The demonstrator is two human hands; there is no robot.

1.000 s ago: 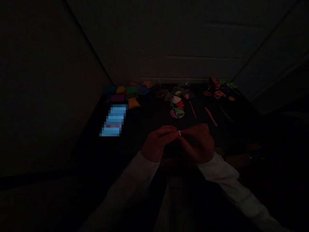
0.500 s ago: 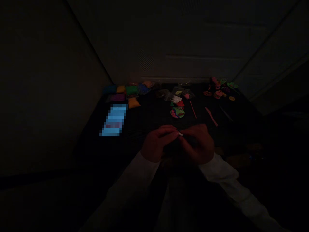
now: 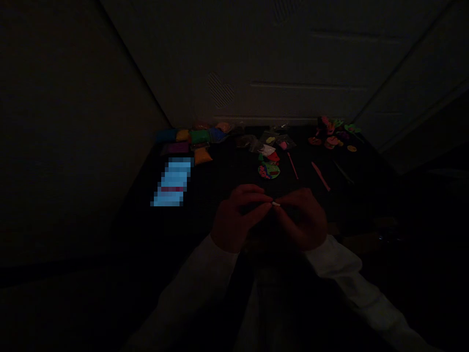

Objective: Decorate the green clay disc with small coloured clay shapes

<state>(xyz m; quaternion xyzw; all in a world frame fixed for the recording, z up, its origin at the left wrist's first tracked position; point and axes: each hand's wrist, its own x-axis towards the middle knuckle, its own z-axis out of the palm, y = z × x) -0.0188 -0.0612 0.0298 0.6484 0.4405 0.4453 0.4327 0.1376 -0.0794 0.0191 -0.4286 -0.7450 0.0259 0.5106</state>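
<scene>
In the dim light, a small white piece, perhaps modelling clay, is pinched between the fingertips of both hands. My left hand is closed, its thumb and fingers meeting at the left end of the piece. From the right, my right hand grips it between thumb and forefinger. Just beyond the fingers lies a round green disc bearing pink, blue and red shapes. A white packet and a red piece lie at its far edge.
A lit phone, pixelated, lies at left. Bags of coloured clay line the back left, with an orange bag nearer. A thin pink stick and a pink plastic knife lie at right. Colourful clay figures stand at the back right.
The white piece shows slightly more between the fingertips and has shifted a little right. My left hand has tilted slightly, its fingers rising; the right hand has barely moved.
</scene>
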